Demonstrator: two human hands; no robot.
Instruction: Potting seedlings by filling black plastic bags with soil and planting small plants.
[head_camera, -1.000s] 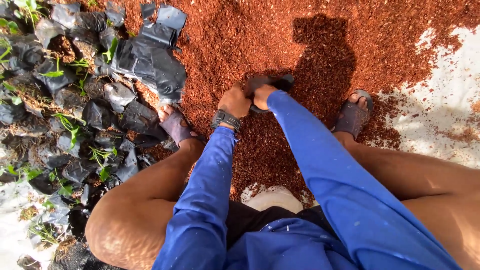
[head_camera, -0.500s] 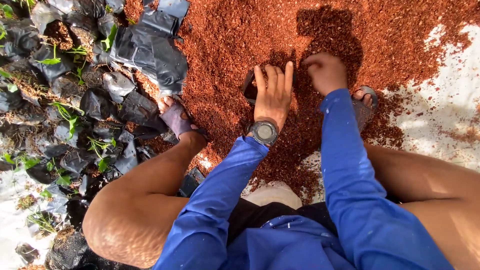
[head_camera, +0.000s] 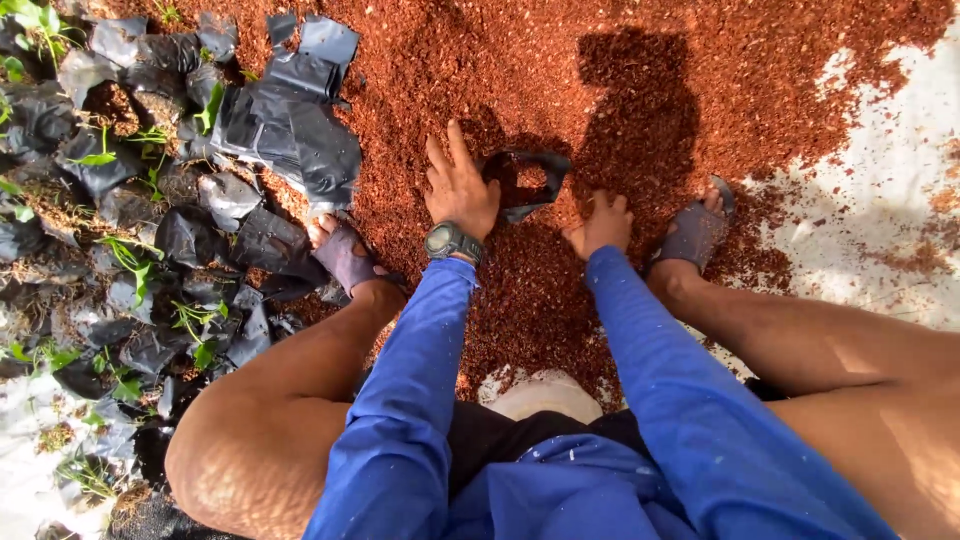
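Note:
A small black plastic bag (head_camera: 528, 182) lies open-mouthed on a spread of red-brown crumbly mix (head_camera: 480, 70), with some of the mix inside it. My left hand (head_camera: 460, 188), a dark watch on its wrist, rests against the bag's left rim. Its fingers are stretched out and apart, and its thumb is hidden at the rim. My right hand (head_camera: 600, 224) is just below and right of the bag, knuckles up, fingers curled down into the mix. Both arms wear blue sleeves.
Several filled black bags with small green seedlings (head_camera: 130, 250) crowd the left side. A stack of flat empty black bags (head_camera: 295, 125) lies beyond my left foot (head_camera: 345, 255). My right foot (head_camera: 695, 232) is in a sandal. A white sheet (head_camera: 880, 200) shows at the right.
My left hand has slid off the top of the bag to its left rim. My right hand has drawn back toward me, from beyond the bag to below it.

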